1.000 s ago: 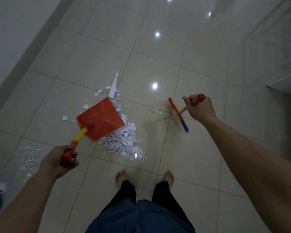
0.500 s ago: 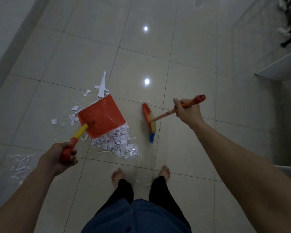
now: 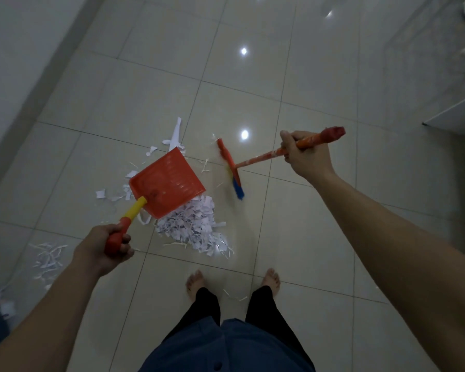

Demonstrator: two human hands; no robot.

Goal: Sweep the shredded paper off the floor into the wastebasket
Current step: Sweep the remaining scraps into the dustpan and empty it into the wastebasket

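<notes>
1. Pale glossy floor tiles (image 3: pixel 320 76) with bright ceiling-light reflections.
2. Grey wall (image 3: pixel 16 49) at left.
3. White furniture edge (image 3: pixel 457 114) at right.
4. Bare feet (image 3: pixel 195 281) below, dark trousers (image 3: pixel 207 304) above them.

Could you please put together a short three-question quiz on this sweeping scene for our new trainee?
1. True or false: the left hand grips the dustpan by its handle.
2. Which tool does the right hand hold? A) a mop B) a broom C) a rag
3. Fill in: the big pile of shredded paper lies on the floor tiles just ahead of the person's bare ____.

Key
1. True; the fingers are curled round the red end of the handle.
2. B; the hand grips the orange stick, and the broom head is to the right of the dustpan.
3. Feet; the pile sits partly under the dustpan's near edge.
</notes>
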